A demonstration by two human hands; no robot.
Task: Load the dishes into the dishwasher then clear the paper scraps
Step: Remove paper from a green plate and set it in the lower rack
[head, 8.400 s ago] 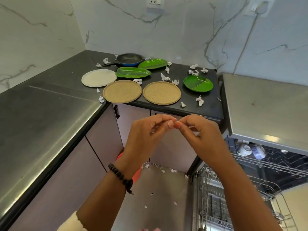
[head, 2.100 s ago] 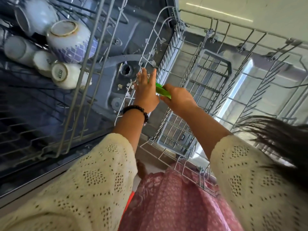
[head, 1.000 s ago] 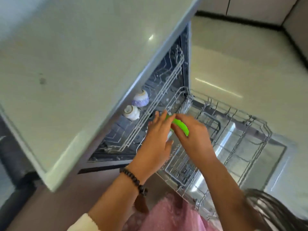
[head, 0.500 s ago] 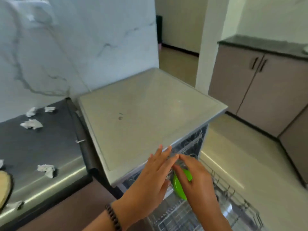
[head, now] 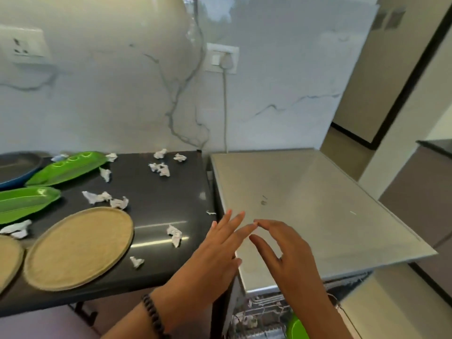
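Left hand [head: 215,255]: raised over the seam between the dark tabletop [head: 156,192] and the grey dishwasher top [head: 305,204], grip spread, fingers straight and fanned, holding nothing; a dark beaded bracelet [head: 154,316] sits on its wrist. Right hand [head: 286,253]: just beside the left, grip likewise spread and empty, fingers loosely extended, its fingertips nearly meeting those of the left. Round green plate [head: 296,327]: below the right hand, standing in the wire dishwasher rack [head: 259,314], only its edge showing at the bottom of the view. Round tan plate [head: 78,248]: flat on the tabletop, left of the left hand; a second tan plate [head: 7,263] lies further left, cut by the frame. Two green leaf-shaped dishes [head: 66,168]: beyond the tan plates, well apart from both hands. Dark pan with blue outside [head: 17,167]: far left, partly out of view. Crumpled paper scraps [head: 174,234]: scattered over the tabletop, the nearest just left of the left hand, others [head: 160,168] toward the marble wall [head: 122,94]. Wall socket with plugged cord [head: 222,58]: above and beyond the hands.
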